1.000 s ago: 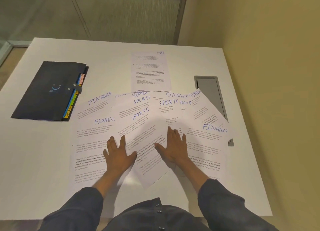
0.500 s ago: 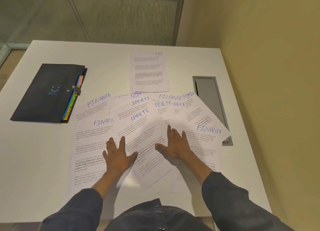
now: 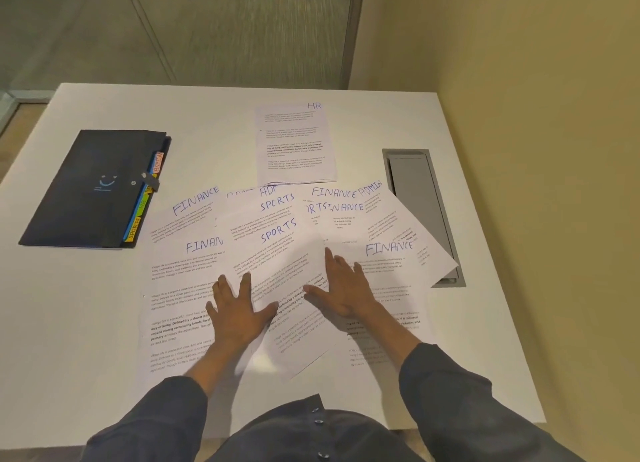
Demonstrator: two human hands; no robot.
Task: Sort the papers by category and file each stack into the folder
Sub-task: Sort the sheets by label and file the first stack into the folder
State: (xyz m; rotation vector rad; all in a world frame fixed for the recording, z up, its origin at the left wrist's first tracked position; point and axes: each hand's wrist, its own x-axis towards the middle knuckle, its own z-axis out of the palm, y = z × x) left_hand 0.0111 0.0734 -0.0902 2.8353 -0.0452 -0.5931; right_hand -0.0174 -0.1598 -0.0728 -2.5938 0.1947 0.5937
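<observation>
Both hands flat, fingers spread, on the fanned papers (image 3: 277,254) mid-bench: left hand (image 3: 239,312), right hand (image 3: 343,288). Overlaps cut off several headings. HR stack (image 3: 296,143) sits farther back, folder (image 3: 93,188) far left, closed.

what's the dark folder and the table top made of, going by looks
Folder: probably matte plastic, dark navy, judging by its thin stiff cover with a printed smiley and a snap strap. Table top: smooth white laminate or painted board, likely; it shows an even, faintly glossy sheen.
</observation>
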